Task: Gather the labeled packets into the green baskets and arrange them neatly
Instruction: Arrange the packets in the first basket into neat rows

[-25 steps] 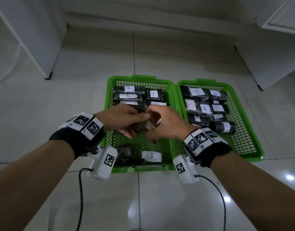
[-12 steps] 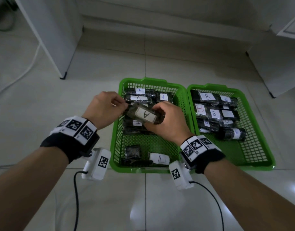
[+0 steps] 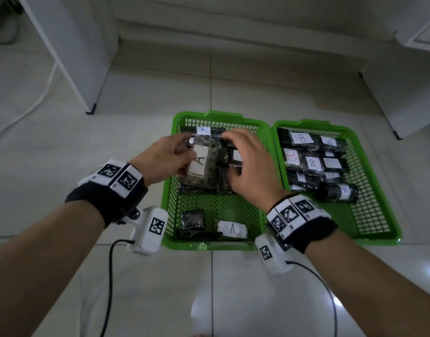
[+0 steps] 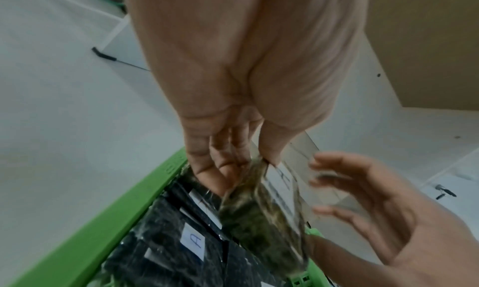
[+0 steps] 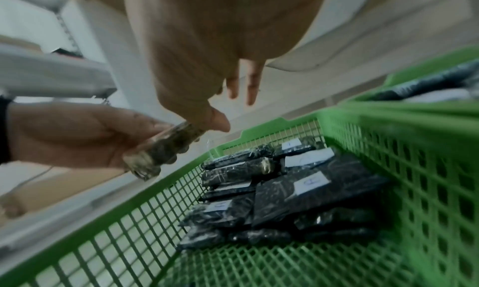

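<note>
One clear packet labelled A [image 3: 202, 164] is being pinched between thumb and fingers of the left hand [image 3: 161, 159] and is being held, tilted, above the stacked packets in the left green basket [image 3: 217, 245]. The right hand [image 3: 250, 166] is being kept just beside the packet, fingers straight and spread, nothing gripped. Further A packets [image 3: 232, 229] are being stored along the near wall of this basket. B packets [image 3: 312, 162] are being kept in the right green basket [image 3: 379, 235], touching the first.
</note>
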Action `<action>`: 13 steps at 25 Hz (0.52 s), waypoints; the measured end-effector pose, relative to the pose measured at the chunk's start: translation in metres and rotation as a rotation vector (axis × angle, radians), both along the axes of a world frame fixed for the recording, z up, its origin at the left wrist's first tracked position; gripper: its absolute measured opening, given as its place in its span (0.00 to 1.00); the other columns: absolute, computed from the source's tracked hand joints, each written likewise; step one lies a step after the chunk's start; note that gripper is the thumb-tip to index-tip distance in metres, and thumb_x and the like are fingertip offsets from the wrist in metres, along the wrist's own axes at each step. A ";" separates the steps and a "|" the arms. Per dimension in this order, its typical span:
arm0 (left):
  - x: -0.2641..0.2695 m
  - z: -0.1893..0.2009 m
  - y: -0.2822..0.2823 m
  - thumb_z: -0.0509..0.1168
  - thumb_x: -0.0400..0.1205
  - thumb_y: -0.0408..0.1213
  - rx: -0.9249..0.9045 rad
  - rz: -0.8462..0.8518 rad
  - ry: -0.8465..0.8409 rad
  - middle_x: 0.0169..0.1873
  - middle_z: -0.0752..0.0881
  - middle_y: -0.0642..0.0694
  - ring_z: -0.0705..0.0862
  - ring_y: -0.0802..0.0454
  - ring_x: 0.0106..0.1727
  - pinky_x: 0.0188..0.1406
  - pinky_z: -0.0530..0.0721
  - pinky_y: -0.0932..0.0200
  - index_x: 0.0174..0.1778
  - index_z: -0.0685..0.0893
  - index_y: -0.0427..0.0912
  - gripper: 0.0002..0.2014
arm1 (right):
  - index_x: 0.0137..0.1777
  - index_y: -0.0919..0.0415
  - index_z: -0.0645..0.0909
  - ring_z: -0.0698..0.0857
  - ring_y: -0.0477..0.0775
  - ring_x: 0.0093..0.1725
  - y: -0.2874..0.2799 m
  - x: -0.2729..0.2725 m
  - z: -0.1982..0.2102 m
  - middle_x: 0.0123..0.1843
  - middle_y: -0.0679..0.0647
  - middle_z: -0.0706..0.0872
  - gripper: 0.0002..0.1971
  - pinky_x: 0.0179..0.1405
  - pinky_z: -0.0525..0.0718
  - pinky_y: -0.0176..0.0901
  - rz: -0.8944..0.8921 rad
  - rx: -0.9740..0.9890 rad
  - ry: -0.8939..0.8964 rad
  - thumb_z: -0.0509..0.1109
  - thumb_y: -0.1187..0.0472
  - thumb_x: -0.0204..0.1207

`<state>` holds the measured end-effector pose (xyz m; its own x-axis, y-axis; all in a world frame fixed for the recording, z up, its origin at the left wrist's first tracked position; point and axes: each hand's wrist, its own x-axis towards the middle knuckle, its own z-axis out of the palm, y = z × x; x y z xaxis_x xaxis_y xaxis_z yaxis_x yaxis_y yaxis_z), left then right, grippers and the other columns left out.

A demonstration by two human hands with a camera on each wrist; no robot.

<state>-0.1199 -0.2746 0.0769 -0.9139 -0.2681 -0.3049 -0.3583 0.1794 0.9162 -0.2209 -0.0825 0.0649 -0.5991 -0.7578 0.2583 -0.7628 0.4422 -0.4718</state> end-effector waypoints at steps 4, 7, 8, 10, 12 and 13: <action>-0.006 0.003 0.002 0.65 0.86 0.39 -0.152 -0.180 -0.028 0.53 0.92 0.47 0.91 0.50 0.55 0.59 0.88 0.41 0.70 0.79 0.45 0.16 | 0.77 0.63 0.75 0.73 0.57 0.78 -0.004 0.000 -0.002 0.78 0.56 0.77 0.34 0.80 0.73 0.56 0.289 0.197 0.233 0.78 0.64 0.69; -0.004 0.000 0.008 0.65 0.86 0.39 -0.152 -0.165 -0.032 0.52 0.92 0.50 0.91 0.54 0.52 0.55 0.90 0.49 0.66 0.84 0.47 0.13 | 0.64 0.63 0.83 0.82 0.54 0.59 0.000 0.002 -0.012 0.60 0.53 0.87 0.22 0.58 0.86 0.53 0.242 0.114 0.181 0.81 0.59 0.71; -0.002 -0.001 0.009 0.67 0.85 0.39 -0.151 -0.158 -0.035 0.50 0.92 0.50 0.91 0.54 0.49 0.50 0.91 0.54 0.63 0.85 0.48 0.12 | 0.61 0.61 0.84 0.82 0.53 0.55 0.001 0.004 -0.013 0.56 0.52 0.87 0.19 0.53 0.86 0.52 0.190 0.086 0.126 0.81 0.56 0.71; 0.001 -0.001 0.007 0.72 0.81 0.37 -0.128 -0.151 -0.051 0.47 0.92 0.49 0.92 0.54 0.45 0.43 0.91 0.59 0.59 0.87 0.46 0.10 | 0.60 0.58 0.84 0.82 0.49 0.52 0.002 0.009 -0.012 0.55 0.49 0.87 0.23 0.52 0.85 0.49 0.118 0.127 0.004 0.82 0.48 0.69; 0.004 0.000 0.001 0.75 0.78 0.37 -0.169 -0.158 -0.033 0.45 0.93 0.51 0.92 0.55 0.46 0.47 0.91 0.58 0.56 0.89 0.44 0.11 | 0.66 0.56 0.82 0.81 0.45 0.54 0.002 0.013 -0.012 0.57 0.47 0.85 0.32 0.55 0.82 0.41 0.146 0.213 -0.076 0.83 0.42 0.65; 0.006 0.000 -0.002 0.76 0.77 0.37 -0.199 -0.161 -0.023 0.45 0.93 0.52 0.92 0.57 0.47 0.49 0.91 0.58 0.54 0.90 0.44 0.11 | 0.67 0.55 0.82 0.81 0.45 0.55 0.001 0.015 -0.013 0.57 0.46 0.85 0.33 0.55 0.81 0.39 0.172 0.237 -0.094 0.83 0.40 0.65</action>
<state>-0.1143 -0.2761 0.0769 -0.9432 -0.1761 -0.2818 -0.3306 0.4114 0.8494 -0.2056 -0.0814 0.0523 -0.4698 -0.8827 0.0118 -0.7939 0.4167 -0.4427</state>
